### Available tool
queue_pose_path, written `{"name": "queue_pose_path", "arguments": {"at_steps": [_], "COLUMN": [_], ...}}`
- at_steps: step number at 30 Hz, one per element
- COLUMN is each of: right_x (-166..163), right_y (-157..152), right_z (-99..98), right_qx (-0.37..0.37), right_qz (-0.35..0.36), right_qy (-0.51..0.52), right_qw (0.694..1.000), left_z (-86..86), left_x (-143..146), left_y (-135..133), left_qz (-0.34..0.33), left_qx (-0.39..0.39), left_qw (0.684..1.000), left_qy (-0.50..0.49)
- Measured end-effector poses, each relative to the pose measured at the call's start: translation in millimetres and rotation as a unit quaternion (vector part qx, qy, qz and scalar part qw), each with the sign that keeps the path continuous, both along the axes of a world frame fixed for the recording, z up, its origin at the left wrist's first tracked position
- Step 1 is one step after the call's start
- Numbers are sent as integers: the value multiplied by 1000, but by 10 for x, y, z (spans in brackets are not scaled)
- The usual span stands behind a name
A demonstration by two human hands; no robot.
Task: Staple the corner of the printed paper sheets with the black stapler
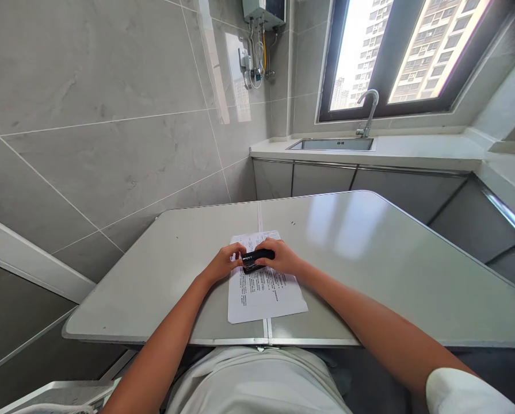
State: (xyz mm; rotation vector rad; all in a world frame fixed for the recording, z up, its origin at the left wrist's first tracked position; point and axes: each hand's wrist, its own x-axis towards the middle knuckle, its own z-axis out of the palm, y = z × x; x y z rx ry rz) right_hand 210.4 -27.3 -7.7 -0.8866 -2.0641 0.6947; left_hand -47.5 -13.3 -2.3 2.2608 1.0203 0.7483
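A black stapler is held over the printed paper, lying sideways between my two hands. My right hand is closed around its right end, thumb below and fingers on top. At the stapler's left end, my left hand pinches with thumb and fingertips. The stapler's upper arm and its base stand slightly apart. Beneath both hands the paper lies flat, its upper part partly covered by the stapler and fingers.
The pale folding table has a seam down its middle. Tiny dark bits lie beyond the paper. Past the far edge are a counter with a sink and a faucet. A tiled wall rises at left.
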Motion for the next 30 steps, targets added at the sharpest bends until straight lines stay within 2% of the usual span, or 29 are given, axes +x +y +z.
{"name": "queue_pose_path", "arguments": {"at_steps": [2,7,12,16,18,22,27,30], "right_x": [18,178,624,1017,1162,1283,1167,1032], "right_y": [14,183,411,534,572,571,396,279], "right_z": [-5,-10,57,113,109,113,318,430], "right_qx": [5,-6,6,-24,-51,-117,-150,-156], "right_qz": [-19,-152,-308,-338,-309,-189,17,94], "right_qy": [-18,41,29,12,-20,-64,-126,-124], "right_qw": [1000,988,951,941,950,973,980,975], "left_z": [9,-15,-79,-114,-125,-139,-144,-147], "left_x": [6,29,19,2,-12,-40,-44,-46], "left_y": [-2,28,53,70,82,109,122,123], "left_qz": [-1,-1,-21,3,9,30,51,48], "left_qx": [22,82,86,81,86,100,99,102], "left_qw": [1000,995,985,984,985,986,984,985], "left_qy": [17,63,150,157,149,129,137,128]}}
